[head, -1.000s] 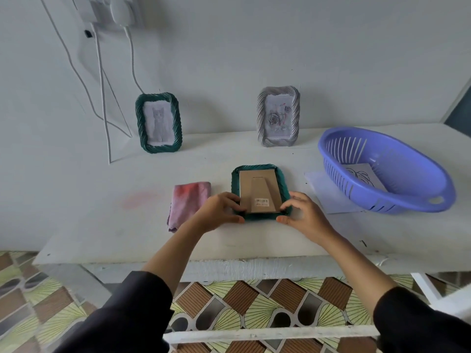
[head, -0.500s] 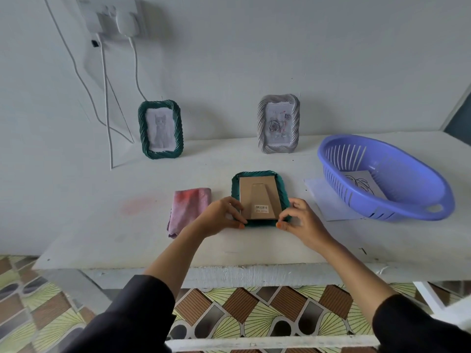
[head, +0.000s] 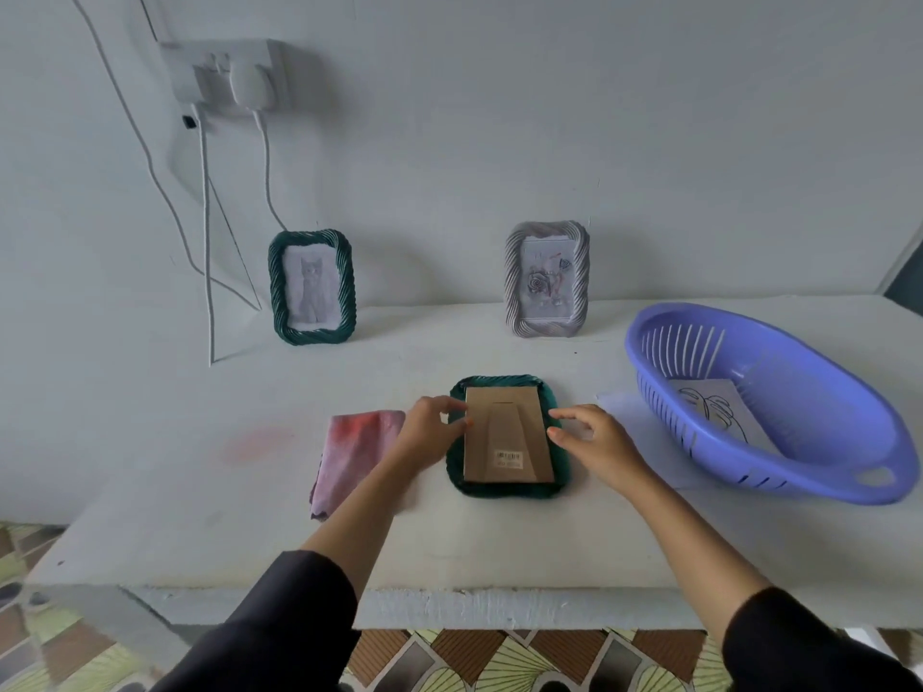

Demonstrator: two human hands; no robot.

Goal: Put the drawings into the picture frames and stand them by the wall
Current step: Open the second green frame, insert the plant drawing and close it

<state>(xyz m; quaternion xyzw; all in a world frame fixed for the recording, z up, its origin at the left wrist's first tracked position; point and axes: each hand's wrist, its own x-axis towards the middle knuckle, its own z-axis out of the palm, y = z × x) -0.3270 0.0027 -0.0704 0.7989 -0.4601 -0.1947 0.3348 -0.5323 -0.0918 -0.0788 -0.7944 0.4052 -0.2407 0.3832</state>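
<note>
A dark green frame (head: 509, 486) lies face down on the white table (head: 499, 551), its brown cardboard back (head: 507, 434) with a folded stand facing up. My left hand (head: 432, 432) touches the frame's left edge with its fingertips. My right hand (head: 594, 437) hovers at the right edge, fingers apart. By the wall stand a green frame with a cat drawing (head: 312, 287) and a grey frame with a rose drawing (head: 547, 279). A loose line drawing (head: 714, 407) lies inside the purple basket (head: 849, 481).
A pink cloth (head: 352, 454) lies left of the face-down frame. A white sheet (head: 622, 407) pokes out from under the basket. White cables (head: 206, 272) hang from a wall socket (head: 227, 72) at the left. The table's front edge is close to me.
Both hands have slid from the frame's near bottom edge up along its sides. The frame itself stays flat where it was. The camera has tilted, showing more wall.
</note>
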